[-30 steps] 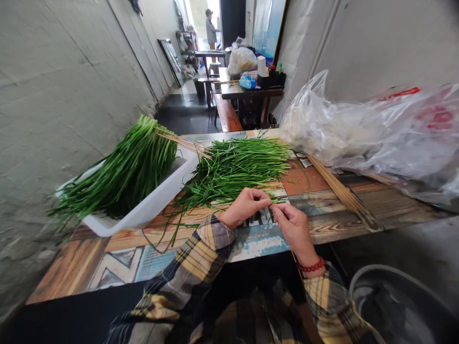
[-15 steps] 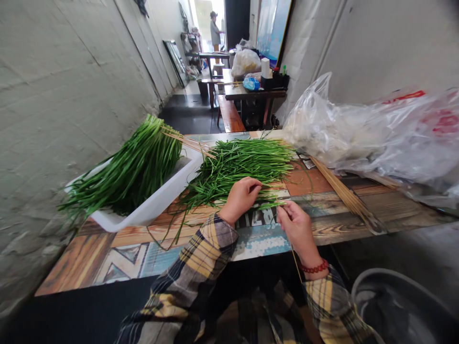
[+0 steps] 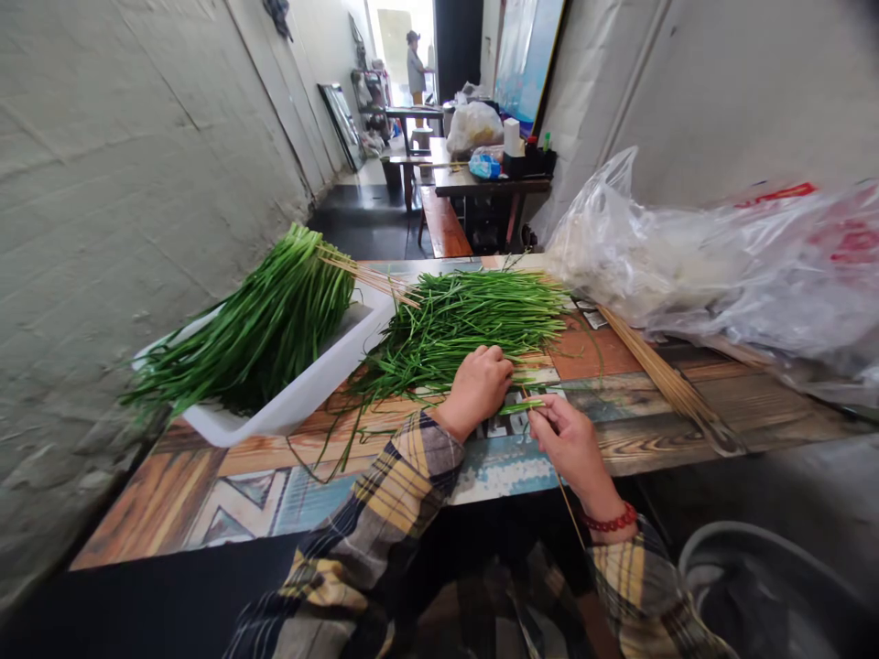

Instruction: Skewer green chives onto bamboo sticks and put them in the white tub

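My right hand (image 3: 567, 444), a red bead bracelet on its wrist, pinches a thin bamboo skewer (image 3: 569, 514) together with the cut ends of a few garlic chives (image 3: 520, 406). The skewer slants down from the fingers toward my lap. My left hand (image 3: 479, 389) is curled closed at the near edge of the loose chive pile (image 3: 481, 311), close to the right fingertips. Its fingertips are partly hidden; it appears to grip chive stems. Left of the pile, skewered chives (image 3: 254, 320) lie in a white plastic tray (image 3: 302, 398), with skewer ends (image 3: 374, 276) sticking out rightward.
A bundle of bamboo skewers (image 3: 659, 375) lies on the patterned wooden table (image 3: 247, 503), at the right. Clear plastic bags (image 3: 721, 265) rest behind it. A grey bin (image 3: 742, 540) stands at lower right. Farther back are another table (image 3: 481, 183), a bench (image 3: 443, 222) and a person (image 3: 416, 69).
My left hand has shifted slightly right and down, its fingers curling closer to my right hand. The chive ends at the right fingers now sit apart from the pile. The view has tilted slightly.
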{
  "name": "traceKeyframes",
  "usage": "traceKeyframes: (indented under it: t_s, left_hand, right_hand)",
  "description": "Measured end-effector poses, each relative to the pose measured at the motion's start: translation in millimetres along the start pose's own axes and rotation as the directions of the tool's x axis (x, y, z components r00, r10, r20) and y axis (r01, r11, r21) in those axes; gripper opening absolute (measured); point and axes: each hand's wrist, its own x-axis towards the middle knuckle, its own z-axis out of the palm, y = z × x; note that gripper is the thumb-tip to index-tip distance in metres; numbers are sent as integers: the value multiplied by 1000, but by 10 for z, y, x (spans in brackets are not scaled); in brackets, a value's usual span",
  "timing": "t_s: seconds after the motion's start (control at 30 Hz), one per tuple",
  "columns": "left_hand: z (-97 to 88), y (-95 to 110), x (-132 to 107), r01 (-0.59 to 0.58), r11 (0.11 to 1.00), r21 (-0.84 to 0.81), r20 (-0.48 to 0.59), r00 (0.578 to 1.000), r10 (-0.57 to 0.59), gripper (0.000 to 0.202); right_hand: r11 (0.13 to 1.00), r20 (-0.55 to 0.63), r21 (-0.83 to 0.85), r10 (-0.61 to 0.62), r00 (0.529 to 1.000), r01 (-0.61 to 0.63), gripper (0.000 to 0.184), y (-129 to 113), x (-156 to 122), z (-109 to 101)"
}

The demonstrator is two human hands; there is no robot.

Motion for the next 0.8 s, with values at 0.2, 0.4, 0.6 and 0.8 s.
traceKeyframes:
  t_s: [0.2,0.4,0.6,0.8]
  left_hand:
    - [-22,-10,-21,68,997,19,-28,997,-68,23]
    - [-64,43,-8,75,968,-240,-133,985,-109,11]
    - [-22,114,4,14,716,-698,-60,995,-78,11]
    - [-47,124,-1,35,599,-800,-26,995,-93,14]
  right_hand:
    - [1000,-8,18,6,1000,-6,19,33,5,11]
    - [993,-52,114,44,998,-38,27,54,15,26]
    - [980,-136,193,78,988,-51,32,40,23,30]
    - [979,-159,198,88,983,-56,34,14,15,17]
